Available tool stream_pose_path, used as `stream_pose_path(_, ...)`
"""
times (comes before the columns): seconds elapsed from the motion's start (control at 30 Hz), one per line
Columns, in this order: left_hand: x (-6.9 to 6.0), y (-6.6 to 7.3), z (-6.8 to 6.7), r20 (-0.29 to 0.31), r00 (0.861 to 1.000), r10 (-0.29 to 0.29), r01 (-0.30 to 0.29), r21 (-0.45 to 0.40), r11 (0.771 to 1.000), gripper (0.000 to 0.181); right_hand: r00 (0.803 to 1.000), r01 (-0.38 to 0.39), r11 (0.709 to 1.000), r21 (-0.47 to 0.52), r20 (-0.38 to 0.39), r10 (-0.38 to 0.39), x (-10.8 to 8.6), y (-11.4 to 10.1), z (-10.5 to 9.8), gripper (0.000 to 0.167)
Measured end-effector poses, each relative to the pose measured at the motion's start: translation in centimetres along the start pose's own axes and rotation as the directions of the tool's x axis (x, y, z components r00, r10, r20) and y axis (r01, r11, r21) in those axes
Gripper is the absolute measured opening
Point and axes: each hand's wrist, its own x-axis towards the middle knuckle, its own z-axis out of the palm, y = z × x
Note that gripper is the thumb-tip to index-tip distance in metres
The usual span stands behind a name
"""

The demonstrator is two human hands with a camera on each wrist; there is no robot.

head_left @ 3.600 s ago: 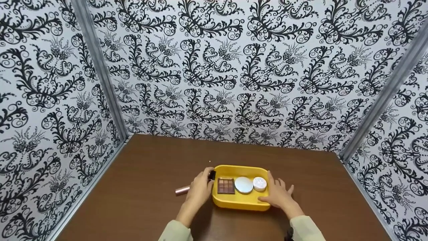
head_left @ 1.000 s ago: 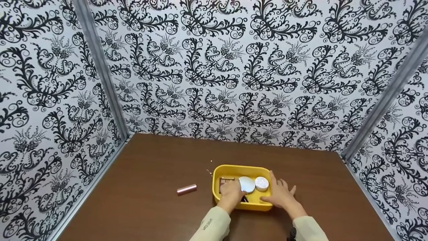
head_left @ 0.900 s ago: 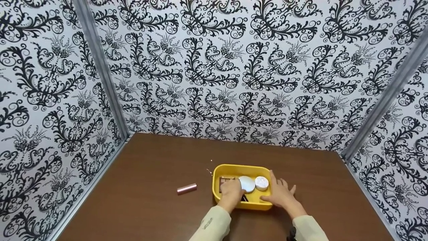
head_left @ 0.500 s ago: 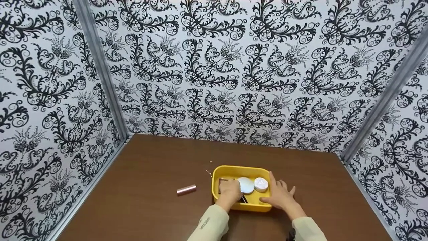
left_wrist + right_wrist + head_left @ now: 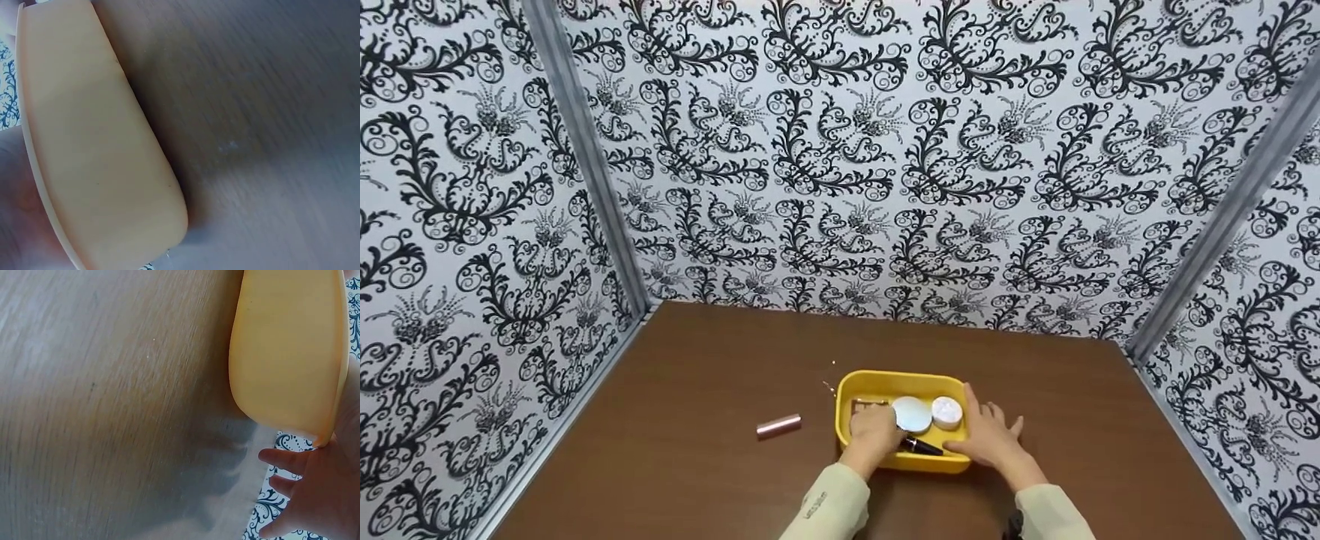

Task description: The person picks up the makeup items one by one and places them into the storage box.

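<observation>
A yellow tray (image 5: 904,463) sits on the table in the head view. My left hand (image 5: 874,433) reaches into its left part, fingers curled and mostly hidden from above. A black cosmetic tube with a silver band (image 5: 922,446) sticks out to the right from under this hand, low along the tray's near side. Partly covered by the hand is an eyeshadow palette (image 5: 871,403). Beside it lie a round pale compact (image 5: 913,415) and a small white jar (image 5: 946,412). My right hand (image 5: 992,439) rests on the tray's right rim, thumb over the inside, other fingers straight and spread outside.
A rose-pink tube (image 5: 778,426) lies on the brown table (image 5: 697,375), left of the tray. Patterned wall panels (image 5: 840,187) stand behind and at both sides. The wrist views mainly show the tray's outer wall (image 5: 101,140) and table surface.
My left hand has moved from outside the tray's left edge, where it held a black item, into the tray. Lately the black tube has swung rightward and shows more. The right hand stays put.
</observation>
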Motion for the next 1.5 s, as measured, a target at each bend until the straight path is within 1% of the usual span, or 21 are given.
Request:
stream_pose_path(0.07, 0.0, -0.3, -0.2, -0.016, 1.0, 0.013, -0.013, -0.02, 1.0, 0.036, 1.0, 0.0, 1.0, -0.002, 0.0, 0.0, 0.0, 0.0, 0.1, 0.115)
stream_pose_path(0.17, 0.0, -1.0, -1.0, -0.054, 0.998, 0.028, -0.029, -0.009, 1.0, 0.039, 1.0, -0.001, 1.0, 0.007, 0.008, 0.001, 0.1, -0.2, 0.3, 0.115)
stream_pose_path(0.27, 0.2, -2.0, -2.2, -0.122, 0.992, 0.029, -0.034, -0.036, 0.999, 0.036, 1.0, -0.012, 1.0, 0.005, 0.017, 0.012, 0.2, -0.2, 0.3, 0.117)
stream_pose_path(0.33, 0.3, -2.9, -3.1, -0.167, 0.986, 0.012, -0.027, -0.088, 0.996, 0.033, 1.0, -0.017, 1.0, 0.0, 0.019, 0.017, 0.4, -0.1, 0.3, 0.117)
stream_pose_path(0.43, 0.4, -4.4, -4.2, -0.207, 0.978, -0.021, -0.013, -0.162, 0.987, 0.028, 0.999, -0.024, 1.0, -0.012, 0.022, 0.025, 0.4, 0.0, 0.2, 0.118)
stream_pose_path(0.53, 0.5, -6.1, -4.7, -0.245, 0.968, -0.058, 0.007, -0.204, 0.979, 0.025, 0.999, -0.023, 1.0, -0.012, 0.024, 0.024, 0.2, 0.1, 0.2, 0.118)
stream_pose_path(0.63, 0.5, -8.1, -5.0, -0.267, 0.959, -0.094, 0.029, -0.235, 0.972, 0.022, 1.0, -0.019, 1.0, -0.012, 0.024, 0.019, 0.1, 0.1, 0.3, 0.118)
stream_pose_path(0.7, 0.5, -9.5, -5.0, -0.263, 0.957, -0.121, 0.055, -0.245, 0.968, 0.021, 0.999, -0.017, 1.0, -0.008, 0.028, 0.018, 0.0, 0.1, 0.3, 0.118)
stream_pose_path(0.83, 0.4, -12.2, -4.8, -0.234, 0.959, -0.158, 0.104, -0.23, 0.968, 0.019, 0.999, -0.018, 1.0, -0.004, 0.028, 0.018, 0.0, 0.1, 0.3, 0.117)
stream_pose_path(0.97, 0.0, -14.5, -4.1, -0.199, 0.965, -0.173, 0.133, -0.199, 0.971, 0.018, 1.0, -0.016, 1.0, -0.003, 0.026, 0.017, 0.1, 0.1, 0.2, 0.116)
stream_pose_path(1.07, -0.4, -15.7, -3.2, -0.177, 0.968, -0.18, 0.148, -0.179, 0.973, 0.015, 0.999, -0.016, 1.0, -0.002, 0.029, 0.016, 0.2, 0.1, 0.2, 0.116)
stream_pose_path(1.17, -0.8, -16.5, -2.4, -0.157, 0.969, -0.189, 0.164, -0.157, 0.974, 0.011, 0.999, -0.017, 1.0, 0.0, 0.029, 0.017, 0.2, 0.1, 0.2, 0.115)
stream_pose_path(1.27, -1.1, -16.9, -1.8, -0.134, 0.969, -0.206, 0.187, -0.142, 0.972, 0.017, 0.999, -0.018, 1.0, 0.004, 0.03, 0.018, 0.1, 0.2, 0.3, 0.115)
stream_pose_path(1.33, -1.2, -16.9, -1.6, -0.126, 0.969, -0.212, 0.195, -0.137, 0.971, 0.021, 0.999, -0.017, 1.0, 0.007, 0.029, 0.017, 0.0, 0.2, 0.3, 0.116)
stream_pose_path(1.4, -1.2, -17.0, -1.6, -0.128, 0.97, -0.208, 0.19, -0.134, 0.972, 0.024, 1.0, -0.015, 1.0, 0.012, 0.026, 0.014, 0.0, 0.3, 0.3, 0.116)
stream_pose_path(1.5, -1.4, -17.0, -1.6, -0.144, 0.971, -0.19, 0.172, -0.129, 0.977, 0.021, 1.0, -0.012, 1.0, 0.013, 0.021, 0.012, 0.0, 0.3, 0.2, 0.116)
